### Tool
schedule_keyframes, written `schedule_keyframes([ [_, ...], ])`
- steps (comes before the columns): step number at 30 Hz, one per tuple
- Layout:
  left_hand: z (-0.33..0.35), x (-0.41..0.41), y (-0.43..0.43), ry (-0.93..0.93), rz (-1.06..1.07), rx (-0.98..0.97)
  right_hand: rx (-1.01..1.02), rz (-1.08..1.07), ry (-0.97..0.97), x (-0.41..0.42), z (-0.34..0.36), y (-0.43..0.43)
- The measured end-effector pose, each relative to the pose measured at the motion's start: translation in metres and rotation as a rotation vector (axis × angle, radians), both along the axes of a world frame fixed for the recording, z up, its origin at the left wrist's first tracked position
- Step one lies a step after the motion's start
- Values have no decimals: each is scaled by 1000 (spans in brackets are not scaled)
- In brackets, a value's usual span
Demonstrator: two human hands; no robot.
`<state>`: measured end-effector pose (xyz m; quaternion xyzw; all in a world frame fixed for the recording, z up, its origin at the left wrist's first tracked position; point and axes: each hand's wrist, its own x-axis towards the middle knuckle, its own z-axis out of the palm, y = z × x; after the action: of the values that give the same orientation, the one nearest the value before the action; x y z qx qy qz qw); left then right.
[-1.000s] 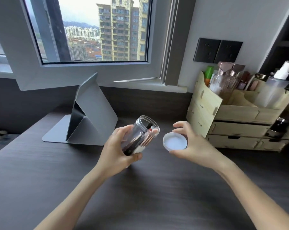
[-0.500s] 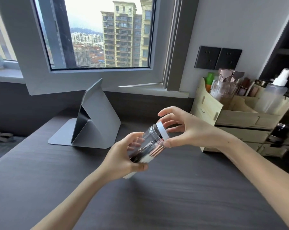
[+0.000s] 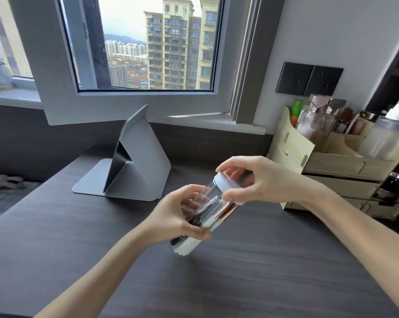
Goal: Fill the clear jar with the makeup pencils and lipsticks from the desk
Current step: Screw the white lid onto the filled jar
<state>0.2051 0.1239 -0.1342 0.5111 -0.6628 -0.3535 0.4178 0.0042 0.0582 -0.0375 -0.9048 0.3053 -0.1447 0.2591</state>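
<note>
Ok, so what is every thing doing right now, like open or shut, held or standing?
Clear plastic jar: tilted, held off the desk, makeup sticks inside.
White round lid: on the jar's mouth.
Left hand: grip shut around the jar's body.
Right hand: fingers closed on the lid.
Grey folding tablet case: propped upright on the desk.
Grey-framed window: swung open inward.
Pale wooden organiser: drawers shut, bottles standing on top.

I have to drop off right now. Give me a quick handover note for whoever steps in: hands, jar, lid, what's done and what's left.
Left hand: shut around the clear jar, held tilted above the desk.
Right hand: fingers on the white lid, which sits on the jar mouth.
Done: pencils and lipsticks are inside; none visible on the desk.
Left: make sure the lid is tight, then set the jar down.
</note>
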Motion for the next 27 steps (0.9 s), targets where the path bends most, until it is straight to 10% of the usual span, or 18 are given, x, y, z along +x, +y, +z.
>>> schedule_keyframes([
  [15,5,-8,-4,-181,135,-103,-314,-140,240,-2,-1,3],
  [27,18,-32,-10,-79,195,-240,-280,-266,-363,-4,-19,10],
])
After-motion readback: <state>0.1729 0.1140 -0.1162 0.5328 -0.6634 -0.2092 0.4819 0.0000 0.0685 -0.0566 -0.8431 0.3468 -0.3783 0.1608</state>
